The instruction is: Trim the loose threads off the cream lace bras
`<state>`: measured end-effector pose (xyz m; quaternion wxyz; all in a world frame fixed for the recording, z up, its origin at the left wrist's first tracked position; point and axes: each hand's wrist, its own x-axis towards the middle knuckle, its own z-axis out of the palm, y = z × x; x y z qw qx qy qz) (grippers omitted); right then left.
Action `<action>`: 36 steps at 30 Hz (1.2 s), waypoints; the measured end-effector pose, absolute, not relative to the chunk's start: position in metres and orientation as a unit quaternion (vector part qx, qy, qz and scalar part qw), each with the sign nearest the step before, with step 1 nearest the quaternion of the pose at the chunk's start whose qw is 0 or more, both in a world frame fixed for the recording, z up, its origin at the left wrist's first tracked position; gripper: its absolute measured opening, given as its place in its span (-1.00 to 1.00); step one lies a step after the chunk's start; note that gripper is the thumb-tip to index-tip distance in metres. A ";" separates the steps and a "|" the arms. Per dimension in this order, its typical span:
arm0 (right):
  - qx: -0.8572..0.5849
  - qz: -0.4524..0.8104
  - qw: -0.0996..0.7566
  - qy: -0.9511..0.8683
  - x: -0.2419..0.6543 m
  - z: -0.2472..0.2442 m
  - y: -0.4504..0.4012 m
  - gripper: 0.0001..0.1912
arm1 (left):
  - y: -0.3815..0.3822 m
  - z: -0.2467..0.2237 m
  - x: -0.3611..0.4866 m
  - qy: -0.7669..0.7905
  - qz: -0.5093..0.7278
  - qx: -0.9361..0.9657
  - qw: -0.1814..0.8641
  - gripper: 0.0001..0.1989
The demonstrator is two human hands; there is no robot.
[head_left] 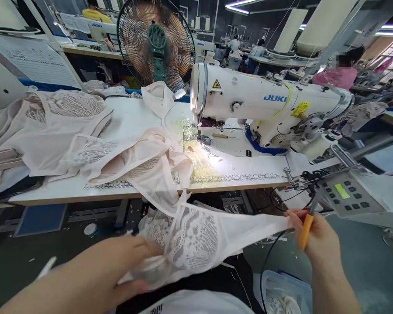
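Note:
A pale lace bra (196,237) is stretched over my lap, below the table edge. My left hand (127,261) grips its left side, thumb and fingers closed round the lace cup. At the other end, my right hand (314,235) pinches the tip of the bra's side band. The same hand also holds an orange-handled tool (306,231); its grey upper part is blurred, so its kind is unclear. More joined bra pieces (150,157) lie on the table and hang down over its edge to the one I hold.
A white JUKI sewing machine (249,96) stands on the table (118,104), its lamp lit. Bras are piled (52,126) at left. A fan (155,39) is behind, a control panel (350,194) at right, and a plastic bin (286,283) below. Other people sit farther back.

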<state>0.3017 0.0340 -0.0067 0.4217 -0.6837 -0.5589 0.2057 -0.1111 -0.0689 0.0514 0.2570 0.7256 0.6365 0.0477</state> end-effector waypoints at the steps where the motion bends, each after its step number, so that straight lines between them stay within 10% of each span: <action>1: -0.693 0.201 0.391 -0.571 0.306 -0.006 0.035 -0.74 | -0.057 0.054 -0.111 0.620 0.021 0.737 0.268 -0.71; 13: -0.500 0.207 0.245 -0.804 0.096 -0.005 0.054 -0.87 | 0.107 0.073 -0.153 0.722 0.003 0.692 -0.021 -0.24; 23: -0.498 0.114 0.208 -0.834 0.063 0.004 0.058 -0.92 | 0.072 0.089 -0.175 0.776 0.016 0.630 -0.026 -0.78; 31: -0.414 0.344 0.462 -0.705 0.128 0.025 0.066 -0.86 | 0.050 0.163 -0.214 0.828 0.113 0.547 -0.055 -0.63; 36: -0.267 0.665 0.433 -0.547 0.129 0.035 0.050 -0.68 | 0.063 0.188 -0.196 0.799 0.083 0.582 -0.129 -0.51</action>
